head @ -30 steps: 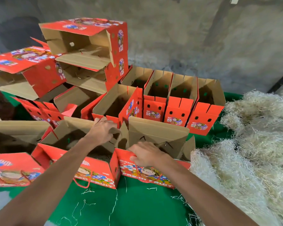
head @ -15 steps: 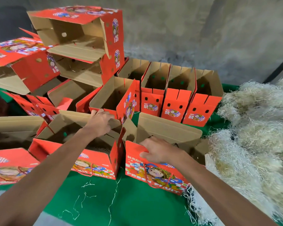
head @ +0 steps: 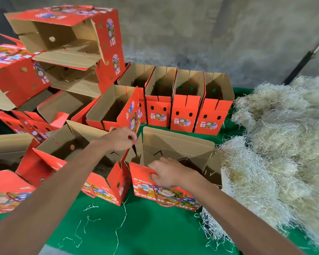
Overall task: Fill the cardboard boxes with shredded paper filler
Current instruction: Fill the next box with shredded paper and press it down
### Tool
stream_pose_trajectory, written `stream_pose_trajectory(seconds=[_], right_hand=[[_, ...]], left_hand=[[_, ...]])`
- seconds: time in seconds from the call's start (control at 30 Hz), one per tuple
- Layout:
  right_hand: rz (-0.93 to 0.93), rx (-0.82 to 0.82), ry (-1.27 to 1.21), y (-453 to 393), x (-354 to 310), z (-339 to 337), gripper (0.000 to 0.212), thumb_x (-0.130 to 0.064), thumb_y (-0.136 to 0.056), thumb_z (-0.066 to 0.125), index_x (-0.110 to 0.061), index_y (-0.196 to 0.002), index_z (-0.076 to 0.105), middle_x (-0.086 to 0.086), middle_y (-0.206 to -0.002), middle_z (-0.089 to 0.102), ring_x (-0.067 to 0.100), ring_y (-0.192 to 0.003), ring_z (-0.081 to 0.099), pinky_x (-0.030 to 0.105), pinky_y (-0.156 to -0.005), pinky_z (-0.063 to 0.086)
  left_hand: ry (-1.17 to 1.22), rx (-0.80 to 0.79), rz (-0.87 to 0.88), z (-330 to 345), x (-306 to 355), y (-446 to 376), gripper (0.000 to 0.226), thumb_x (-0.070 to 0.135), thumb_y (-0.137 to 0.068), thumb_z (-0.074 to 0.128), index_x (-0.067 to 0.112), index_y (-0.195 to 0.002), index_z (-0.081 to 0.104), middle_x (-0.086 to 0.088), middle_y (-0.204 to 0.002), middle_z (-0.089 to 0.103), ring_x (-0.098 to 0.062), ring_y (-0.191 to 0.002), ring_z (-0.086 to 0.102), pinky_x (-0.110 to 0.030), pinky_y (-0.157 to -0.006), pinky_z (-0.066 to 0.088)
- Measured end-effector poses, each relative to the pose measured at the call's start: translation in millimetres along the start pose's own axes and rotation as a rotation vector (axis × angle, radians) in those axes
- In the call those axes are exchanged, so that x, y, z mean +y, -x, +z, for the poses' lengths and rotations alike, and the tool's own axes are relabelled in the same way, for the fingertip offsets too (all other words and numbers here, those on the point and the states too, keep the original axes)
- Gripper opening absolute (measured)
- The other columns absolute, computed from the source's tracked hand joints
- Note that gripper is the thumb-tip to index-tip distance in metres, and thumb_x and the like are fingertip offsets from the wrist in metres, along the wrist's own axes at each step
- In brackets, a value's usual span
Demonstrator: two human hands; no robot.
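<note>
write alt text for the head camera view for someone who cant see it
A person's right hand grips the front rim of an open red box on a green table, while the left hand holds the neighbouring box. Shredded paper filler is heaped to the right.

Soft, even light falls from above, fairly dim toward the grey wall (head: 228, 34). Shadows pool inside the open boxes (head: 162, 87) below that wall. Wide-angle bending curves the edges, stretching both forearms. The straw heap (head: 284, 135) right of the boxes looks smeared and slightly blurred.
</note>
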State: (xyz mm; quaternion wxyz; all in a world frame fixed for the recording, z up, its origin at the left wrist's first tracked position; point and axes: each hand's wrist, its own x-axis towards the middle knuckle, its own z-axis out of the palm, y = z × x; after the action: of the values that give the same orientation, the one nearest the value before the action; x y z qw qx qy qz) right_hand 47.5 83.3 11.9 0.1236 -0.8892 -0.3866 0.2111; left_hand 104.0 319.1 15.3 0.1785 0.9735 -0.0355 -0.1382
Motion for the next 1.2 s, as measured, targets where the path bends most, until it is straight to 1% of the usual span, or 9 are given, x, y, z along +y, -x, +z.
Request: stream_pose_trajectory(seconds=[0.13, 0.37, 0.43, 0.53, 0.63, 0.77, 1.0, 1.1, 1.2], right_hand=[[0.008, -0.011, -0.013, 6.3, 1.6, -6.2, 0.016, -0.023, -0.098, 0.052, -0.022, -0.082, 0.050, 0.002, -0.078, 0.051, 0.026, -0.077, 0.050, 0.033, -0.071, 0.036], [0.001, -0.048, 0.028, 23.2, -15.2, 3.0, 0.015, -0.020, -0.095, 0.055, -0.010, -0.103, 0.063, 0.020, -0.103, 0.064, 0.037, -0.097, 0.060, 0.035, -0.073, 0.039], [-0.034, -0.032, 0.063, 28.4, -25.6, 11.6, 0.015, -0.018, -0.092, 0.057, -0.008, -0.102, 0.064, 0.021, -0.102, 0.064, 0.039, -0.096, 0.061, 0.036, -0.071, 0.039], [-0.056, -0.029, 0.073, 35.0, -33.1, 18.2, 0.006, -0.016, -0.089, 0.058, -0.010, -0.088, 0.060, 0.020, -0.092, 0.062, 0.041, -0.089, 0.063, 0.036, -0.068, 0.039], [0.033, -0.024, -0.010, 40.3, -21.4, 11.8, 0.037, -0.039, -0.098, 0.055, -0.015, -0.072, 0.044, 0.012, -0.076, 0.053, 0.035, -0.081, 0.061, 0.034, -0.066, 0.038], [0.139, 0.016, -0.160, 53.8, 2.7, -3.5, 0.062, -0.069, -0.095, 0.044, -0.012, -0.073, 0.054, 0.003, -0.068, 0.054, 0.025, -0.064, 0.053, 0.030, -0.056, 0.039], [0.190, 0.150, -0.275, 84.6, 51.2, -21.7, 0.017, -0.013, -0.096, 0.055, -0.003, -0.084, 0.061, 0.012, -0.085, 0.064, 0.027, -0.080, 0.058, 0.035, -0.067, 0.047], [0.163, 0.311, -0.377, 105.6, 71.1, -30.3, 0.019, 0.000, -0.094, 0.050, -0.003, -0.089, 0.068, 0.013, -0.091, 0.068, 0.016, -0.080, 0.058, 0.029, -0.075, 0.051], [0.247, 0.430, -0.451, 131.6, 99.1, -40.5, 0.026, -0.001, -0.096, 0.048, -0.012, -0.074, 0.058, 0.004, -0.070, 0.057, 0.019, -0.064, 0.052, 0.033, -0.059, 0.042]], left_hand=[[0.066, -0.092, 0.051, -0.9, 1.7, -2.0, 0.048, 0.006, -0.094, 0.041, 0.043, -0.080, 0.068, 0.022, -0.094, 0.072, 0.000, -0.103, 0.063, -0.041, -0.109, 0.040], [-0.192, -0.012, -0.034, 12.6, 9.6, -1.2, 0.022, 0.022, -0.099, 0.041, 0.033, -0.095, 0.060, 0.008, -0.099, 0.065, -0.019, -0.093, 0.057, -0.043, -0.096, 0.035], [0.083, 0.159, -0.030, 12.9, 22.0, -1.8, 0.024, 0.020, -0.102, 0.043, 0.029, -0.116, 0.061, 0.008, -0.114, 0.066, -0.017, -0.093, 0.063, -0.037, -0.089, 0.049], [0.529, 0.435, -0.018, 6.9, 52.3, -10.1, 0.017, 0.022, -0.103, 0.049, 0.030, -0.107, 0.063, 0.011, -0.109, 0.068, -0.018, -0.088, 0.069, -0.030, -0.068, 0.055], [0.569, 0.333, 0.093, 8.7, 86.3, -20.4, 0.015, 0.022, -0.100, 0.058, 0.030, -0.094, 0.068, 0.010, -0.106, 0.070, -0.014, -0.101, 0.067, -0.039, -0.092, 0.055], [0.622, 0.267, 0.230, 27.8, 128.5, -23.5, 0.023, 0.010, -0.098, 0.057, 0.028, -0.092, 0.070, 0.007, -0.100, 0.072, -0.020, -0.096, 0.070, -0.050, -0.088, 0.057], [0.671, 0.240, 0.369, 53.3, 189.3, -35.0, 0.026, 0.014, -0.099, 0.054, 0.034, -0.093, 0.070, 0.016, -0.092, 0.073, -0.005, -0.089, 0.069, -0.044, -0.083, 0.059], [0.694, 0.215, 0.429, 64.7, 223.7, -43.1, 0.025, 0.014, -0.099, 0.053, 0.032, -0.093, 0.069, 0.015, -0.090, 0.073, -0.005, -0.083, 0.068, -0.038, -0.080, 0.059], [0.765, 0.254, 0.434, 72.5, 260.8, -53.2, 0.023, 0.015, -0.100, 0.052, 0.030, -0.095, 0.068, 0.014, -0.090, 0.073, -0.003, -0.080, 0.068, -0.019, -0.072, 0.051]])
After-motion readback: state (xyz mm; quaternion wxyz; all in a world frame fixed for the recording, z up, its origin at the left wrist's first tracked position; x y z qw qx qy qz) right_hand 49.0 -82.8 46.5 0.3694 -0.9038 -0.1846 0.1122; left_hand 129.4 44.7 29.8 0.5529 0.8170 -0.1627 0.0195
